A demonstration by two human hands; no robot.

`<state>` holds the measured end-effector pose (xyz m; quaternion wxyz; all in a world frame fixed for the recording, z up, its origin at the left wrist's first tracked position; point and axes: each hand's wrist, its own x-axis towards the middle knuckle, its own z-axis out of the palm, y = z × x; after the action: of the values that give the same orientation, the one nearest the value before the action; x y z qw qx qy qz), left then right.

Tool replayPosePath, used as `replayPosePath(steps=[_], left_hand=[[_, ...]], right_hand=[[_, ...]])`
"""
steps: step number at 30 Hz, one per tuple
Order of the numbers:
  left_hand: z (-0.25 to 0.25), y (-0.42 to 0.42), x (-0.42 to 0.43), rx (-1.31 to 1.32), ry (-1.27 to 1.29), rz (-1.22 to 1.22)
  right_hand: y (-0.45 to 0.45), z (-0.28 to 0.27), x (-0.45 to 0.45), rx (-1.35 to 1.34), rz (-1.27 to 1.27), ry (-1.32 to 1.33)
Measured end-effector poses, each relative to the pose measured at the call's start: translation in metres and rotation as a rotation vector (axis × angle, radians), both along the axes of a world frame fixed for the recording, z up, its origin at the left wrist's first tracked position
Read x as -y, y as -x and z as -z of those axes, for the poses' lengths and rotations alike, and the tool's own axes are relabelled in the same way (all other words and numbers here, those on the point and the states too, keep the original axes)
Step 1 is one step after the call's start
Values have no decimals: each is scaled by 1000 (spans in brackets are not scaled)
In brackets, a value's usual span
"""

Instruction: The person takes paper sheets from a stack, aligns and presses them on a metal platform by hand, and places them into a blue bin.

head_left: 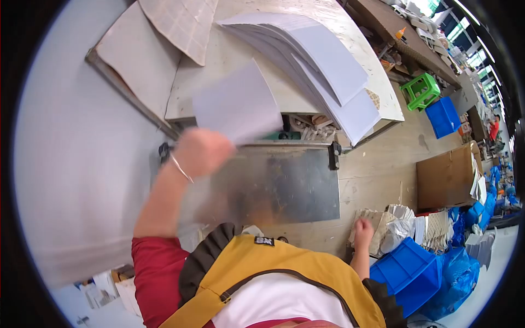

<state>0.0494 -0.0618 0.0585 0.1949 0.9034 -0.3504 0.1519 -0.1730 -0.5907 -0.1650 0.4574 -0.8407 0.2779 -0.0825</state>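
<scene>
Wrapped round the lower left corner of a white sheet (238,104), my left hand (205,151) is blurred by motion and wears a thin bracelet. The sheet is raised over the front edge of the white table (191,101). A fanned stack of white sheets (322,52) lies to its right on the table. Below the sheet is a grey metal plate (303,186) with a black clamp (334,156) at its right corner. My right hand (363,230) hangs low at the right, fingers curled, beside piled papers; whether it holds anything is hidden.
Blue crates (407,270), a blue bag (456,284) and a cardboard box (445,177) stand on the right. Farther back are a green stool (420,91), a blue bin (443,117) and a person in red (494,128). Large boards (136,60) lean at the upper left.
</scene>
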Motion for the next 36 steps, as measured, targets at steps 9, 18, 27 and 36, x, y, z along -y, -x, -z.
replayPosePath(steps=[9,18,27,36], left_hand=[[143,210,150,-881,-358,355],[171,115,95,-304,-197,-572],[180,90,80,-362,-232,-637],[179,62,56,-262,-268,-589]], right_hand=[[-152,-79,-185,336,-867,539],[-152,-57,-215,39,-991,786],[-171,-61,-226,-8,-925,811],[-178,-63,-259,-2,-933,789]])
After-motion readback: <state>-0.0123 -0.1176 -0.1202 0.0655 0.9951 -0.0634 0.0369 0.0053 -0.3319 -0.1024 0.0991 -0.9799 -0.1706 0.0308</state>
